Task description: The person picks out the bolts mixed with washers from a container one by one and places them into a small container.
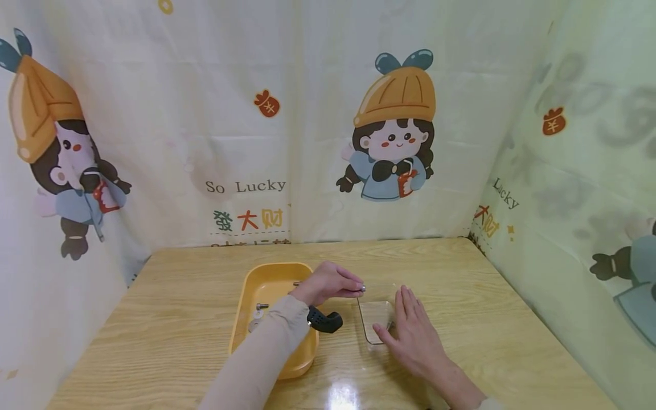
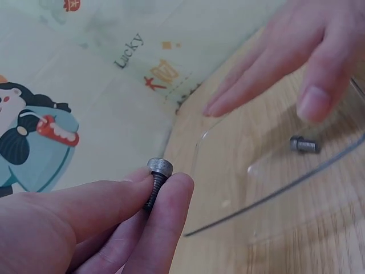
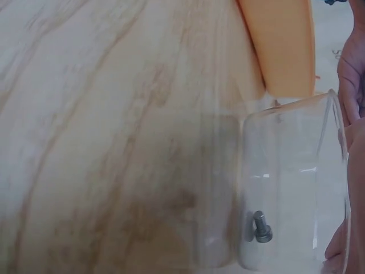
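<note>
My left hand (image 1: pixel 328 283) pinches a knurled socket-head screw (image 2: pixel 160 166) between thumb and fingers, head upward. It is over the left edge of a clear plastic box (image 1: pixel 366 327). At the box's right side is my right hand (image 1: pixel 417 339), its fingers straight and the thumb over the rim. Inside the box lies another socket-head screw (image 3: pixel 262 227), on its side. To the left, partly behind my left forearm, stands a yellow tray (image 1: pixel 294 359). A screw (image 1: pixel 262 306) and flat washers (image 1: pixel 254 325) lie in it; the forearm hides the rest.
A black curved strap piece (image 1: pixel 325 322) sticks out from my left wrist over the tray's right edge. The wooden table (image 1: pixel 164 307) ends at printed curtains (image 1: pixel 318 142) at the back and sides.
</note>
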Demonstrator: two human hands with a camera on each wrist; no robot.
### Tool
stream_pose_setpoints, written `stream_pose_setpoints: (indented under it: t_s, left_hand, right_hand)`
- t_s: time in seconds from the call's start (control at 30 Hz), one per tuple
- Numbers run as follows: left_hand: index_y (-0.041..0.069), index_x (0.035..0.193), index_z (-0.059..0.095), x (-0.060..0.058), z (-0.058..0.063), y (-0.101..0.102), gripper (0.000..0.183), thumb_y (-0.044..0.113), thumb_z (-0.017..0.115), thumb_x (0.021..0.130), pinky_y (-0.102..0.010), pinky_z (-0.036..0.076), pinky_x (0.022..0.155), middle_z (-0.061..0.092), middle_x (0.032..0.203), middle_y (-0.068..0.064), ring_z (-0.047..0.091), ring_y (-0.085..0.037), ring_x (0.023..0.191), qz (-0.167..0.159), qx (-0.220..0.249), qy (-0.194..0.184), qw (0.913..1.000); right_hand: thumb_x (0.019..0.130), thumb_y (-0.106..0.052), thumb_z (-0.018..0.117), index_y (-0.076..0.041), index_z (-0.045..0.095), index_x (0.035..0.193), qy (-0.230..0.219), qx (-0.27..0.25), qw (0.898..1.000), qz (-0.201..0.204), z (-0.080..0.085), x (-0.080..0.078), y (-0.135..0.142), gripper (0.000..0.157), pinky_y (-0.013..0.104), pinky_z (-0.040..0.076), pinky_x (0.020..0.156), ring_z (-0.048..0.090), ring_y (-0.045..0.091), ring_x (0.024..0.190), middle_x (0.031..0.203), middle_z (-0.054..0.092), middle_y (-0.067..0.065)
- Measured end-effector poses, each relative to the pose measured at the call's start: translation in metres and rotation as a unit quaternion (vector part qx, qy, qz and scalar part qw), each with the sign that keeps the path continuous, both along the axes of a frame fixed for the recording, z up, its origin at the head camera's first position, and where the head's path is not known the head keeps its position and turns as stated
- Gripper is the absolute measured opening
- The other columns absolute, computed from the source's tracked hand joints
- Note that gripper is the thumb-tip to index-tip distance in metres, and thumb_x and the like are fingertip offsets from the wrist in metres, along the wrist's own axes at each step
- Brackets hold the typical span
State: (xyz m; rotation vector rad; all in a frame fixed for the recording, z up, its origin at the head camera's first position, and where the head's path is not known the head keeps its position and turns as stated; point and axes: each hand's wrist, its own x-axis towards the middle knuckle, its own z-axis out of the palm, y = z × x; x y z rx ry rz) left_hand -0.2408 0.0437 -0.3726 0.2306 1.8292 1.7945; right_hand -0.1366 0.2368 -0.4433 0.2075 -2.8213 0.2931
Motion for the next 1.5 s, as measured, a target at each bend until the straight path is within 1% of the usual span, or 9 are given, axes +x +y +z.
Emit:
stream_pose_setpoints:
  t_s: [0.17, 0.33, 0.47, 0.77, 0.93, 1.1, 1.23, 1.33, 1.5]
  left_hand:
    - [-0.004, 0.092, 0.067, 0.002, 0.001, 0.009, 0.016, 0.001, 0.066, 0.077, -0.036, 0.054, 0.081, 0.069, 0.088, -0.016, 0.068, -0.025, 0.082, -0.005, -0.007, 0.000, 1.0000]
    - [-0.006, 0.092, 0.067, 0.003, -0.003, 0.018, 0.016, -0.001, 0.065, 0.077, -0.037, 0.055, 0.079, 0.068, 0.087, -0.018, 0.068, -0.026, 0.080, -0.011, 0.003, 0.008, 0.9999]
    - [-0.007, 0.091, 0.066, 0.004, -0.007, 0.025, 0.015, -0.002, 0.065, 0.077, -0.037, 0.055, 0.078, 0.068, 0.086, -0.019, 0.068, -0.027, 0.080, -0.011, 0.005, 0.004, 0.9999]
    - [-0.008, 0.089, 0.066, 0.005, -0.015, 0.034, 0.013, -0.006, 0.064, 0.077, -0.033, 0.057, 0.071, 0.068, 0.082, -0.018, 0.068, -0.023, 0.072, 0.000, -0.010, -0.002, 0.9999]
    - [-0.008, 0.088, 0.066, 0.006, -0.017, 0.037, 0.012, -0.007, 0.063, 0.077, -0.033, 0.057, 0.070, 0.068, 0.080, -0.017, 0.068, -0.022, 0.070, 0.011, -0.013, -0.002, 0.9999]
    - [-0.008, 0.089, 0.066, 0.008, -0.017, 0.038, 0.013, -0.006, 0.063, 0.077, -0.032, 0.058, 0.070, 0.068, 0.084, -0.020, 0.068, -0.026, 0.076, 0.020, -0.011, -0.002, 0.9997]
    - [-0.008, 0.092, 0.065, 0.010, -0.016, 0.039, 0.014, -0.005, 0.063, 0.078, -0.033, 0.058, 0.071, 0.066, 0.091, -0.024, 0.067, -0.029, 0.081, 0.022, -0.012, 0.001, 0.9997]
    - [-0.008, 0.094, 0.065, 0.010, -0.015, 0.038, 0.016, -0.003, 0.062, 0.079, -0.033, 0.057, 0.072, 0.066, 0.090, -0.021, 0.067, -0.028, 0.082, 0.012, -0.012, 0.005, 0.9998]
    - [-0.008, 0.095, 0.064, 0.010, -0.013, 0.037, 0.016, -0.002, 0.061, 0.081, -0.033, 0.057, 0.075, 0.067, 0.083, -0.013, 0.066, -0.030, 0.088, -0.004, 0.000, 0.005, 1.0000]
  right_hand:
    - [0.086, -0.060, 0.040, 0.004, 0.017, 0.140, -0.002, 0.001, 1.000, 0.001, -0.004, -0.001, 0.000, 0.087, 0.048, 0.018, 0.112, 0.012, 0.033, 0.137, 0.149, 0.011, 0.019]
    - [0.085, -0.064, 0.035, 0.004, 0.017, 0.140, 0.004, 0.005, 1.000, 0.001, -0.006, -0.002, 0.000, 0.090, 0.048, 0.018, 0.112, 0.014, 0.033, 0.137, 0.148, 0.012, 0.020]
    - [0.085, -0.065, 0.034, 0.004, 0.018, 0.140, 0.010, 0.005, 1.000, 0.000, -0.006, -0.002, -0.001, 0.090, 0.047, 0.018, 0.112, 0.015, 0.033, 0.137, 0.148, 0.013, 0.020]
    - [0.085, -0.058, 0.045, 0.006, 0.023, 0.139, 0.014, 0.002, 1.000, 0.002, -0.007, -0.005, -0.004, 0.086, 0.047, 0.019, 0.112, 0.015, 0.033, 0.137, 0.148, 0.015, 0.021]
    - [0.084, -0.057, 0.046, 0.006, 0.024, 0.138, 0.024, 0.003, 1.000, 0.005, -0.007, -0.005, -0.005, 0.086, 0.047, 0.019, 0.112, 0.018, 0.034, 0.136, 0.147, 0.017, 0.022]
    - [0.084, -0.057, 0.047, 0.007, 0.025, 0.137, 0.027, 0.009, 1.000, 0.005, -0.006, -0.004, -0.005, 0.086, 0.048, 0.021, 0.111, 0.020, 0.034, 0.135, 0.146, 0.020, 0.023]
    - [0.085, -0.058, 0.045, 0.006, 0.022, 0.139, 0.012, 0.009, 1.000, 0.000, -0.005, -0.003, -0.004, 0.086, 0.047, 0.018, 0.113, 0.017, 0.033, 0.136, 0.147, 0.016, 0.022]
    - [0.085, -0.059, 0.044, 0.005, 0.021, 0.139, 0.004, 0.008, 1.000, -0.002, -0.005, -0.002, -0.002, 0.087, 0.048, 0.017, 0.113, 0.015, 0.033, 0.137, 0.148, 0.014, 0.021]
    - [0.085, -0.061, 0.041, 0.004, 0.021, 0.139, -0.002, 0.007, 1.000, -0.004, -0.004, 0.000, 0.000, 0.087, 0.049, 0.017, 0.112, 0.013, 0.033, 0.137, 0.148, 0.013, 0.020]
